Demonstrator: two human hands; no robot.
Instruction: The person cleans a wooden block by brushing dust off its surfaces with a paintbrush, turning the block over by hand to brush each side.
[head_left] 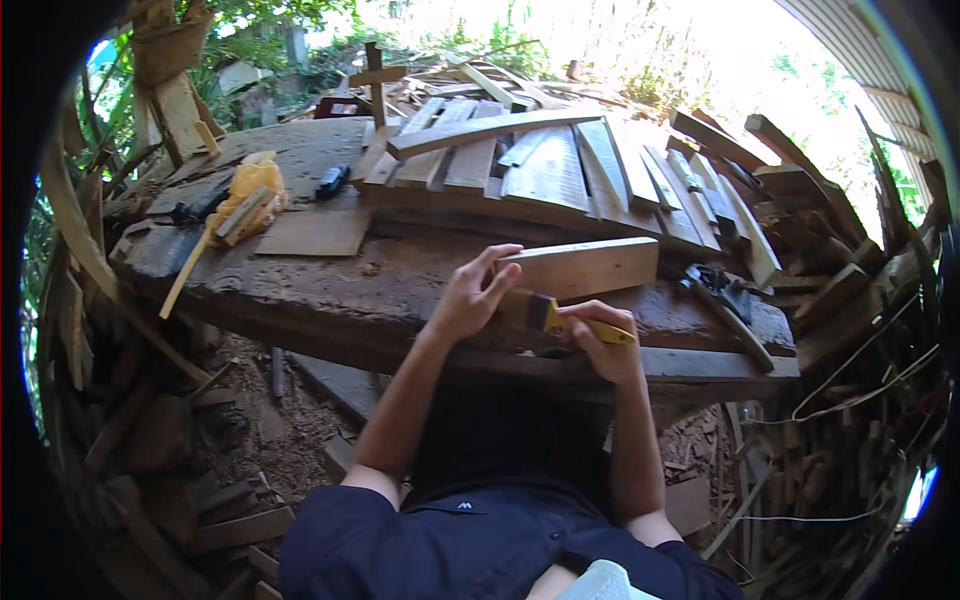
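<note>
A pale wooden block [592, 270] stands on its edge on the rough workbench in front of me. My left hand [468, 297] grips the block's left end, with the thumb on the near side. In my right hand [606, 346] is a flat paintbrush [543, 312] with a yellow handle. Its dark ferrule and bristles point left, just below the block's near face and close to my left fingers. Whether the bristles touch the wood I cannot tell. To the right of the block lies a wooden-handled tool [730, 322] with a dark head.
The thick, worn workbench [300, 290] spans the view. Several planks [540, 170] lie across its far side, one long beam on top. At left are a thin board [315, 232], a yellow plastic bundle [258, 183] and a small black object [332, 180]. Scrap wood [830, 430] piles up at right.
</note>
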